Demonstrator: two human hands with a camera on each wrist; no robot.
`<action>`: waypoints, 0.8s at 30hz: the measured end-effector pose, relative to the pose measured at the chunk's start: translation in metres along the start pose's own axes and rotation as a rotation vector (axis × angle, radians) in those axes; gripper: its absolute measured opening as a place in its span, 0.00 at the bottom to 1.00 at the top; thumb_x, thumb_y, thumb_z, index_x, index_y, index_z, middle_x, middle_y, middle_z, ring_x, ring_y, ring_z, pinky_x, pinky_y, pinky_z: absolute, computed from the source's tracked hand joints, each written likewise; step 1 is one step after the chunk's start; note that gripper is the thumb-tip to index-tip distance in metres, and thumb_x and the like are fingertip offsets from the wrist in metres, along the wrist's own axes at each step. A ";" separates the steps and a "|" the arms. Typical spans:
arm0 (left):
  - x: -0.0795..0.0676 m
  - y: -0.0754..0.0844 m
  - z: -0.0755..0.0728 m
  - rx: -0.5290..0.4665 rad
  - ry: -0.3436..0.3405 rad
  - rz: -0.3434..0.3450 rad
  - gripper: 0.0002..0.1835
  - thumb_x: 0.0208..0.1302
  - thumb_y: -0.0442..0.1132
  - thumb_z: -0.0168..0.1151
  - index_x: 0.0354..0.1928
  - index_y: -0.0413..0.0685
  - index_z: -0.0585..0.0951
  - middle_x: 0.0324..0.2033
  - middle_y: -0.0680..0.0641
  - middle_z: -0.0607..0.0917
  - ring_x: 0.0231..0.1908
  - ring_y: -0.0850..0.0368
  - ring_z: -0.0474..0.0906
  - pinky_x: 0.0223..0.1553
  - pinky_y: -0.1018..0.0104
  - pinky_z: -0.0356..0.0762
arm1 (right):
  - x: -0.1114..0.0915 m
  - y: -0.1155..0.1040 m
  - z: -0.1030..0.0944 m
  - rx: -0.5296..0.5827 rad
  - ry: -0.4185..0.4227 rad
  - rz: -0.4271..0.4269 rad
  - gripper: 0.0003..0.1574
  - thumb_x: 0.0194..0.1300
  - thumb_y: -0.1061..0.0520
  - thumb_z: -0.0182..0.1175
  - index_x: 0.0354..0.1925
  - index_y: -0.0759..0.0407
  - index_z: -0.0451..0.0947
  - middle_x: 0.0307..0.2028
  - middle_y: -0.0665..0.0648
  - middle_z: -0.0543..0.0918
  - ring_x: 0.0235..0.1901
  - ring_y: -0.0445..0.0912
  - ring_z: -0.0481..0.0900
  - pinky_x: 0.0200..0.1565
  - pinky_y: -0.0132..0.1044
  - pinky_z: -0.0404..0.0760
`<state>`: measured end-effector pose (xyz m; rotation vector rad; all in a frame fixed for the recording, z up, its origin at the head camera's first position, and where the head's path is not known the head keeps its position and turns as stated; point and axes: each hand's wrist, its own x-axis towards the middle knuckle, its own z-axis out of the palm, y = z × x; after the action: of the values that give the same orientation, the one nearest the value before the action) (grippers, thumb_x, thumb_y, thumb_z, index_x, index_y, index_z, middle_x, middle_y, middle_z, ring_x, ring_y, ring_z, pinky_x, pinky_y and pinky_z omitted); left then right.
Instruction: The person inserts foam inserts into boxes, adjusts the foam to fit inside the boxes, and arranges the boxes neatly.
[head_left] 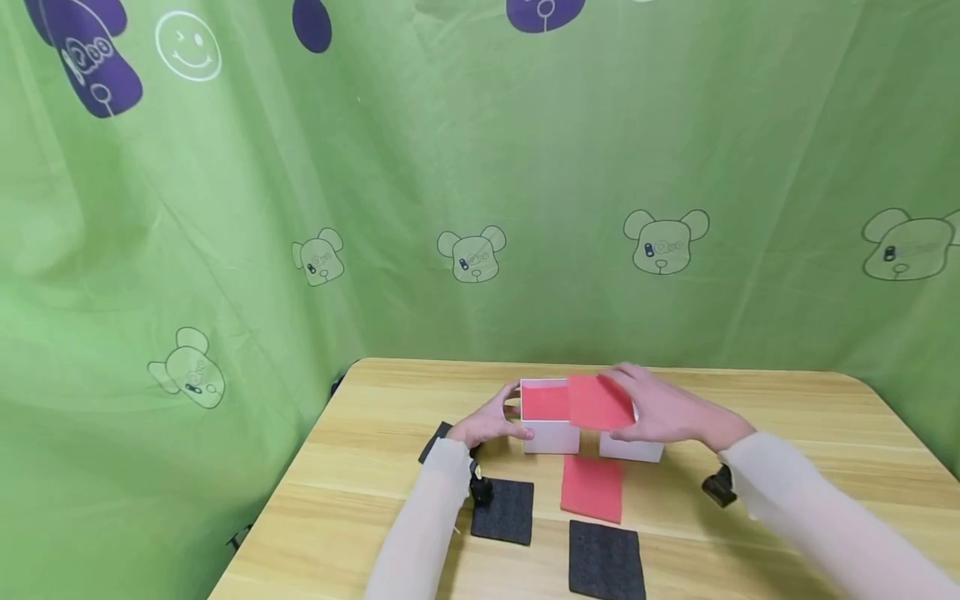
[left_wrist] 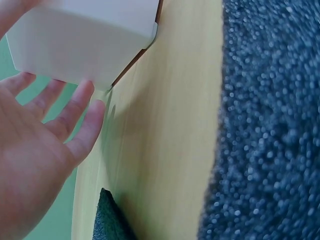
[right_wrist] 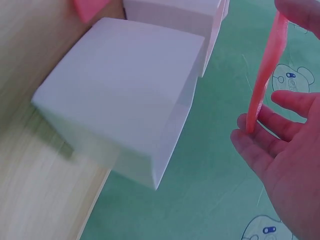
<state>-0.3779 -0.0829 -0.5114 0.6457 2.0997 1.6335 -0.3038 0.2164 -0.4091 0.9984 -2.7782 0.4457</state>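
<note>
In the head view, a white open box [head_left: 551, 437] with a red sheet [head_left: 545, 402] inside stands near my left hand [head_left: 487, 420]. That hand grips the box's left end, thumb at the front and fingertips along the back edge; the left wrist view shows the fingers [left_wrist: 80, 112] against its white side. My right hand [head_left: 663, 406] pinches a red square of thin foam [head_left: 600, 402], raised in front of a second white box [head_left: 632, 447]. Edge-on in the right wrist view, the red foam bends slightly between thumb and fingertips. The foam hides much of the second box's top.
On the wooden table [head_left: 787, 450], another red square [head_left: 592, 488] lies before the boxes. Black squares lie nearer, one at the left [head_left: 502, 512] and one at the front [head_left: 606, 560]; a third [head_left: 435, 442] is partly behind the left hand. A green curtain [head_left: 555, 167] hangs behind.
</note>
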 end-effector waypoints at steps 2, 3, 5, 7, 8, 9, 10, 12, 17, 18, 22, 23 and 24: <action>0.000 0.000 0.000 -0.003 0.001 0.006 0.54 0.50 0.27 0.70 0.74 0.58 0.48 0.66 0.47 0.60 0.59 0.48 0.68 0.55 0.57 0.70 | 0.008 -0.001 0.002 0.001 -0.005 -0.009 0.55 0.46 0.44 0.72 0.64 0.69 0.62 0.57 0.64 0.69 0.54 0.56 0.70 0.53 0.52 0.72; 0.000 0.000 0.000 -0.005 -0.001 0.008 0.54 0.50 0.27 0.70 0.74 0.58 0.48 0.66 0.46 0.60 0.59 0.47 0.68 0.55 0.57 0.70 | 0.012 -0.002 0.002 0.003 -0.009 -0.010 0.55 0.46 0.43 0.72 0.64 0.69 0.62 0.57 0.65 0.69 0.54 0.56 0.70 0.53 0.52 0.72; 0.000 0.001 0.000 -0.008 -0.006 0.009 0.55 0.49 0.27 0.70 0.74 0.58 0.48 0.66 0.46 0.60 0.59 0.47 0.67 0.55 0.57 0.69 | 0.018 -0.003 0.004 0.002 -0.024 -0.008 0.56 0.47 0.42 0.71 0.65 0.69 0.62 0.57 0.64 0.69 0.55 0.56 0.70 0.54 0.51 0.72; 0.000 0.001 0.000 -0.011 -0.008 0.008 0.55 0.49 0.27 0.70 0.74 0.58 0.48 0.66 0.46 0.60 0.59 0.47 0.67 0.55 0.57 0.69 | 0.024 -0.004 0.006 0.012 -0.043 0.001 0.56 0.47 0.41 0.70 0.65 0.68 0.61 0.58 0.64 0.68 0.55 0.55 0.69 0.55 0.51 0.71; 0.000 0.001 0.001 -0.015 -0.009 0.008 0.55 0.48 0.27 0.70 0.74 0.58 0.48 0.66 0.46 0.60 0.59 0.47 0.67 0.55 0.57 0.70 | 0.027 -0.004 0.007 0.018 -0.051 0.006 0.56 0.47 0.41 0.70 0.66 0.68 0.61 0.58 0.64 0.68 0.55 0.55 0.69 0.55 0.51 0.71; 0.001 0.001 0.001 -0.017 -0.011 0.006 0.55 0.48 0.26 0.70 0.74 0.57 0.48 0.66 0.46 0.60 0.58 0.47 0.67 0.55 0.57 0.70 | 0.030 -0.004 0.008 0.024 -0.058 0.011 0.56 0.47 0.41 0.70 0.66 0.68 0.61 0.59 0.64 0.67 0.55 0.55 0.69 0.55 0.51 0.71; 0.001 0.001 0.001 -0.018 -0.010 0.004 0.55 0.48 0.26 0.70 0.74 0.56 0.48 0.66 0.46 0.60 0.58 0.47 0.67 0.55 0.58 0.70 | 0.033 -0.005 0.009 0.029 -0.065 0.014 0.56 0.47 0.42 0.70 0.66 0.68 0.61 0.59 0.64 0.67 0.55 0.55 0.69 0.55 0.51 0.71; 0.001 0.000 0.001 -0.019 -0.007 -0.001 0.55 0.48 0.26 0.70 0.74 0.56 0.48 0.66 0.46 0.60 0.58 0.47 0.68 0.54 0.58 0.71 | 0.038 -0.005 0.011 0.039 -0.073 0.016 0.56 0.47 0.43 0.70 0.66 0.68 0.60 0.59 0.65 0.67 0.56 0.56 0.69 0.55 0.51 0.71; 0.000 0.001 0.002 -0.010 0.001 -0.008 0.54 0.48 0.26 0.70 0.73 0.58 0.50 0.66 0.47 0.60 0.58 0.48 0.68 0.54 0.59 0.71 | 0.050 -0.006 0.016 0.057 -0.082 0.015 0.55 0.46 0.45 0.70 0.65 0.70 0.60 0.58 0.66 0.68 0.54 0.55 0.70 0.53 0.52 0.72; 0.000 0.001 0.002 -0.011 0.001 -0.006 0.54 0.49 0.26 0.70 0.73 0.58 0.50 0.66 0.47 0.60 0.58 0.48 0.68 0.54 0.59 0.71 | 0.052 -0.006 0.017 0.063 -0.085 0.018 0.56 0.46 0.45 0.70 0.65 0.70 0.60 0.58 0.66 0.68 0.53 0.55 0.70 0.53 0.51 0.72; -0.001 0.003 0.002 -0.014 0.005 -0.003 0.54 0.49 0.26 0.70 0.73 0.57 0.50 0.66 0.48 0.60 0.58 0.47 0.68 0.54 0.59 0.71 | 0.060 -0.004 0.025 0.067 -0.113 0.024 0.55 0.45 0.46 0.70 0.65 0.70 0.61 0.57 0.65 0.68 0.51 0.54 0.70 0.51 0.50 0.73; -0.001 0.002 0.002 -0.014 0.005 -0.005 0.54 0.49 0.26 0.70 0.74 0.57 0.49 0.66 0.48 0.60 0.58 0.48 0.67 0.54 0.59 0.71 | 0.062 -0.004 0.026 0.071 -0.121 0.025 0.55 0.45 0.46 0.70 0.65 0.69 0.62 0.57 0.65 0.68 0.51 0.54 0.70 0.51 0.51 0.73; -0.001 0.002 0.002 -0.014 0.006 -0.006 0.54 0.49 0.26 0.70 0.74 0.57 0.49 0.66 0.48 0.60 0.58 0.48 0.67 0.54 0.59 0.71 | 0.064 -0.005 0.027 0.077 -0.129 0.026 0.54 0.45 0.46 0.70 0.65 0.69 0.62 0.57 0.66 0.68 0.51 0.54 0.70 0.51 0.51 0.73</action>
<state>-0.3757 -0.0818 -0.5096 0.6305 2.0904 1.6471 -0.3504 0.1659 -0.4182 1.0441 -2.9109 0.5124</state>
